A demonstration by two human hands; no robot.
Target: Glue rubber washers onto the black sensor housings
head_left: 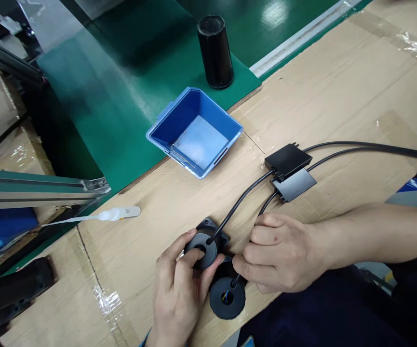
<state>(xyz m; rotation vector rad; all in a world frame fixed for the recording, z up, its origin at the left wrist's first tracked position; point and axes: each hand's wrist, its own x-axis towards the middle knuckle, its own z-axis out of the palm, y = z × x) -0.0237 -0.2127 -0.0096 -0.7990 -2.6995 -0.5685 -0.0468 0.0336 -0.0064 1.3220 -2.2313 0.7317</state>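
My left hand [179,289] has its fingers closed around a black round housing [205,246] with a hole in its face. A cable [242,197] runs from that housing to a flat black box [288,160]. Just below it is a second black round housing [227,301], with coloured wires inside its centre hole. My right hand [280,253] is closed on the cable of this second housing, which leads to a shiny flat black box [298,184]. The two boxes lie against each other on the cardboard. My right fingers hide part of the cable.
An open blue bin [203,144] stands at the edge of the green mat [128,120]. Behind it is an upright black cylinder [216,53]. A white tool with a thin tip [116,213] lies on the cardboard [367,106]. Black cylindrical parts [20,284] sit at lower left, near a metal frame [31,190].
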